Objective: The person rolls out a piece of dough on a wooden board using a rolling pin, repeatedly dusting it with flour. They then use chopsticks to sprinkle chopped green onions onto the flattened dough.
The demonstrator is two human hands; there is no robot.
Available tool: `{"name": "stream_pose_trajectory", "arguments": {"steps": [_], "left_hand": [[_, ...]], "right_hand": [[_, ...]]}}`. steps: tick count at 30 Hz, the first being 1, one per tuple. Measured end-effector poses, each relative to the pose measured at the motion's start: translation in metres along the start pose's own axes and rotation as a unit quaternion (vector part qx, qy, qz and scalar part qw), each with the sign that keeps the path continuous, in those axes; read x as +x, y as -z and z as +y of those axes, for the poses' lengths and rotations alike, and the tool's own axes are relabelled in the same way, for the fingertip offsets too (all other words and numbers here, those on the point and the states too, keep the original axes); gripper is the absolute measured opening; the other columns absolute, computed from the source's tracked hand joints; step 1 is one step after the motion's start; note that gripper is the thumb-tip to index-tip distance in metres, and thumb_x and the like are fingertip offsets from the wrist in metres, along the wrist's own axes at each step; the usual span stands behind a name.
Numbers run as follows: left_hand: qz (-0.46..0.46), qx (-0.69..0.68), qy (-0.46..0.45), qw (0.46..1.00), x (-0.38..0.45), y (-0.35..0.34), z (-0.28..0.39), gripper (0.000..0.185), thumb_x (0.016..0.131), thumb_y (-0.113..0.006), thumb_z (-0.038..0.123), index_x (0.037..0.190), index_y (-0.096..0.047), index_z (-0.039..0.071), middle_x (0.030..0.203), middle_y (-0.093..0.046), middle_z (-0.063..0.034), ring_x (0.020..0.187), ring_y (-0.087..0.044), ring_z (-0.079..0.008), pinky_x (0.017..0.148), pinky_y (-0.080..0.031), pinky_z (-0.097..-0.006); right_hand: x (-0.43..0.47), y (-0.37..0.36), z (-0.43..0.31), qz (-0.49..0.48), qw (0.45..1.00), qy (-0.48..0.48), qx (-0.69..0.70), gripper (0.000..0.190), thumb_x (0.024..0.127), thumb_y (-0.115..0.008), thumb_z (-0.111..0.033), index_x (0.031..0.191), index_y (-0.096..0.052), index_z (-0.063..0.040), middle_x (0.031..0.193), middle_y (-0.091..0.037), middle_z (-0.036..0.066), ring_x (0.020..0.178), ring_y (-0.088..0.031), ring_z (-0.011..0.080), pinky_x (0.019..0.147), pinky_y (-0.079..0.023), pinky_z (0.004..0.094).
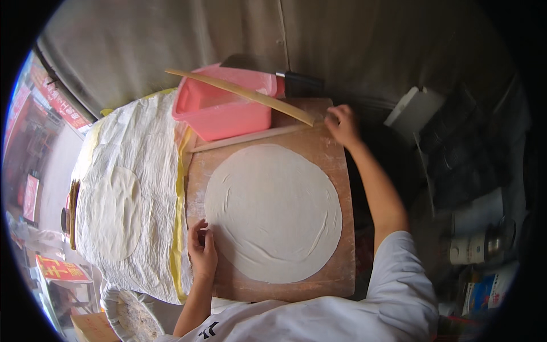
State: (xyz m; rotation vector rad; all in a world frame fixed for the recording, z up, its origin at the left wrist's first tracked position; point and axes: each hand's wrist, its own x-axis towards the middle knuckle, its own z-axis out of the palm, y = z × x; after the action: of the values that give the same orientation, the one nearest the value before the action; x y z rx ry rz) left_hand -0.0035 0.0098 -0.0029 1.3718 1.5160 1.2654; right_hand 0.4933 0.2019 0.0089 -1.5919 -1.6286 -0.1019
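Observation:
A large, thin round of rolled dough (pixel 273 213) lies flat on a wooden board (pixel 342 286), with a few creases near its edge. My left hand (pixel 203 252) hovers loosely curled by the dough's left edge, with nothing seen in it. At the board's far right corner is my right hand (pixel 343 126), fingers bent, close to the right end of a thin rolling pin (pixel 256 137). Whether the fingers grip the pin is unclear. A flat bamboo strip (pixel 243 92) rests slantwise across a pink plastic tub (pixel 230 122), its near end close to my right hand.
Behind the tub's rim lies a cleaver with a black handle (pixel 303 81). Left of the board, a white crinkled cloth (pixel 158 205) with yellow edging carries a smaller dough round (pixel 117 213). A lined basket (pixel 136 316) stands at lower left. A metal wall (pixel 239 30) rises behind.

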Motion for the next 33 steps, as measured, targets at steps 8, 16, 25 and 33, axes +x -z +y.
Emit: {"name": "stream_pose_trajectory", "arguments": {"steps": [8,16,25,33], "left_hand": [[0.010,-0.026,-0.010,1.000,-0.002,0.006,-0.014,0.032,0.097,-0.055,0.002,0.129,-0.056,0.001,0.116,-0.062,-0.0053,0.093,-0.053,-0.0096,0.083,-0.044,-0.0224],[0.012,0.081,-0.058,0.995,0.007,0.004,-0.012,0.032,0.097,-0.054,0.004,0.129,-0.058,0.001,0.114,-0.064,-0.0062,0.094,-0.058,-0.0130,0.087,-0.047,-0.0269],[0.226,0.139,0.033,0.964,-0.107,0.168,-0.039,0.034,0.100,-0.058,0.017,0.131,-0.058,0.005,0.114,-0.066,-0.0058,0.088,-0.059,-0.0096,0.076,-0.048,-0.0254],[0.459,0.338,0.122,0.812,-0.245,0.285,-0.086,0.030,0.096,-0.064,0.029,0.103,-0.064,0.000,0.094,-0.067,-0.0098,0.069,-0.061,-0.0172,0.064,-0.050,-0.0314]], "right_hand": [[-0.099,0.120,0.109,0.179,0.945,-0.273,-0.027,0.021,0.092,-0.066,-0.026,0.101,-0.073,-0.009,0.090,-0.072,0.012,0.083,-0.069,0.0264,0.076,-0.053,0.0356],[-0.130,0.123,0.074,0.138,0.965,-0.220,-0.019,0.014,0.092,-0.067,-0.018,0.101,-0.074,-0.010,0.086,-0.070,0.007,0.076,-0.067,0.0182,0.070,-0.051,0.0306],[-0.100,0.143,0.044,0.169,0.962,-0.171,0.128,0.015,0.097,-0.065,-0.015,0.104,-0.074,-0.004,0.100,-0.074,0.006,0.093,-0.068,0.0143,0.085,-0.053,0.0281],[-0.064,0.121,-0.036,0.081,0.945,-0.101,0.299,0.031,0.104,-0.055,-0.025,0.127,-0.064,-0.006,0.119,-0.067,0.006,0.105,-0.060,0.0142,0.093,-0.045,0.0285]]}}
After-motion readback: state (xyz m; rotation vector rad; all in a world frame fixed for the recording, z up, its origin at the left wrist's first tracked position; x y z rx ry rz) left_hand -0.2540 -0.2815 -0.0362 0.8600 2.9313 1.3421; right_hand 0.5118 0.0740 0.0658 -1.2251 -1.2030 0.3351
